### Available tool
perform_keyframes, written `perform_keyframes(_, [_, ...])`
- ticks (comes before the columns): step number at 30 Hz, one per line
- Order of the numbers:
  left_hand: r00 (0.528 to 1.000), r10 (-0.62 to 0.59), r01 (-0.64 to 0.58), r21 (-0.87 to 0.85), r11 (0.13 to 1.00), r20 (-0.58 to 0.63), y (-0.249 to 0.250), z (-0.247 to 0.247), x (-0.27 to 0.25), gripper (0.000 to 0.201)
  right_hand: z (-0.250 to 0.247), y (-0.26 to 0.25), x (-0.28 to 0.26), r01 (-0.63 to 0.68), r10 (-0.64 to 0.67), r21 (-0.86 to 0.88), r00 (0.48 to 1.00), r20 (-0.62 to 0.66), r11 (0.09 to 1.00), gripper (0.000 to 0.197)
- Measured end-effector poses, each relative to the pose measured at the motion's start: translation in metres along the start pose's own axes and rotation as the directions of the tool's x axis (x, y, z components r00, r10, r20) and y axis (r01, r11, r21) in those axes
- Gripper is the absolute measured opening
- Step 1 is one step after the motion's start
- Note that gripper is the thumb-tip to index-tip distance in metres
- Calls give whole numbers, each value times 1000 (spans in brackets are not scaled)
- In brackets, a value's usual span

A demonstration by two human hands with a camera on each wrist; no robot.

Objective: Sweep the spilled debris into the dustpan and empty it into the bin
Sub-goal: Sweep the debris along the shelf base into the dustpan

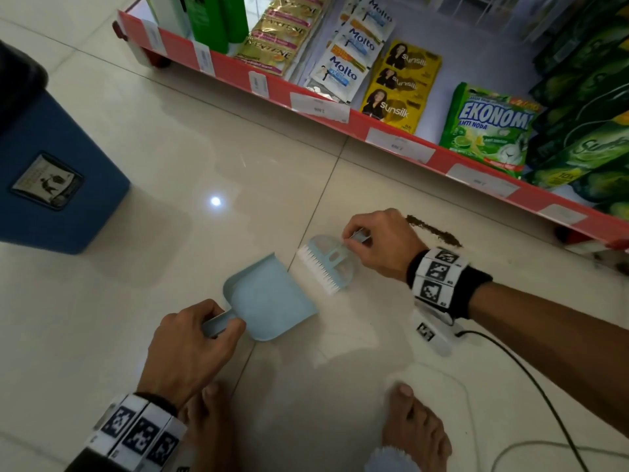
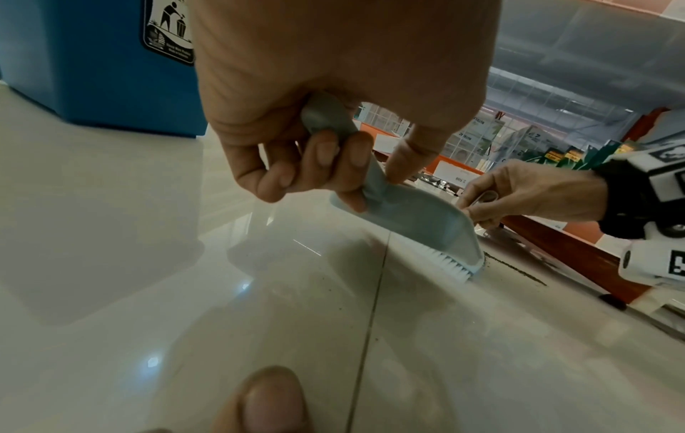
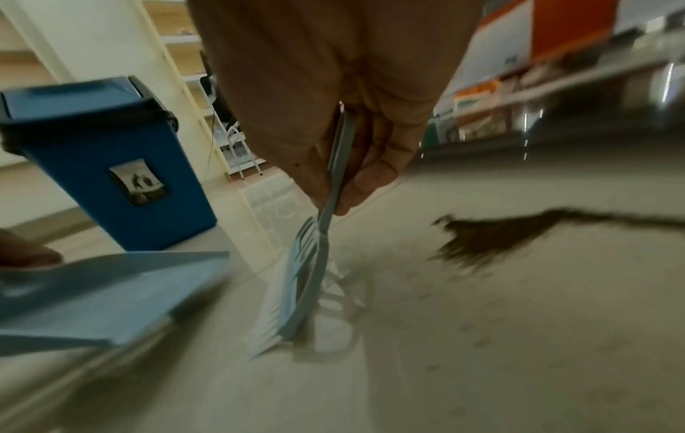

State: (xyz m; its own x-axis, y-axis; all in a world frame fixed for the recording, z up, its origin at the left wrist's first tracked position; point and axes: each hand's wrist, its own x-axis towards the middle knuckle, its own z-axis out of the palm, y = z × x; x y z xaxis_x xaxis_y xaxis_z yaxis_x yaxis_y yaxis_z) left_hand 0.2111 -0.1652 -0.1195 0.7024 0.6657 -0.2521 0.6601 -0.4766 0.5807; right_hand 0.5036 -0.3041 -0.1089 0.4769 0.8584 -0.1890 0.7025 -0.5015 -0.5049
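Both tools look like light, stiff plastic: left hand (image 1: 190, 345) fingers wrap the dustpan (image 1: 272, 298) handle on the floor, right hand (image 1: 377, 243) pinches the brush (image 1: 326, 264) handle, loose powdery debris (image 1: 434, 230) lies just behind it, so go gently.

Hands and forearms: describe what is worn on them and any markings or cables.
Both arms are bare, no sleeves or gloves. The left hand has a wrist band of white blocks printed with black square fiducial markers. The right hand wears a black wristband carrying the same marker blocks, plus a white camera unit underneath with a black cable trailing off.
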Motion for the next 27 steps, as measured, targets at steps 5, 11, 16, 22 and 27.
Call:
perform_keyframes(5, [1000,17,-17,-41,999,0,14,5,12,46,-51,47,-5,-91,67,-132,982,-176,987,7])
perform_keyframes(11, [992,121,-117,-83,990,41,36,20,35,56,-69,65,-32,-27,32,54,994,-101,998,5])
perform_keyframes(16, [979,178,-167,-116,979,97,54,33,52,53,-57,76,-48,20,-19,-4,990,140,1000,6])
perform_keyframes(22, [973,194,-179,-128,976,124,65,42,59,38,-88,102,-40,30,-45,-156,995,-89,987,6])
perform_keyframes(27, [971,208,-187,-169,968,121,70,46,60,40,-102,103,-51,37,-41,-36,993,-112,999,6])
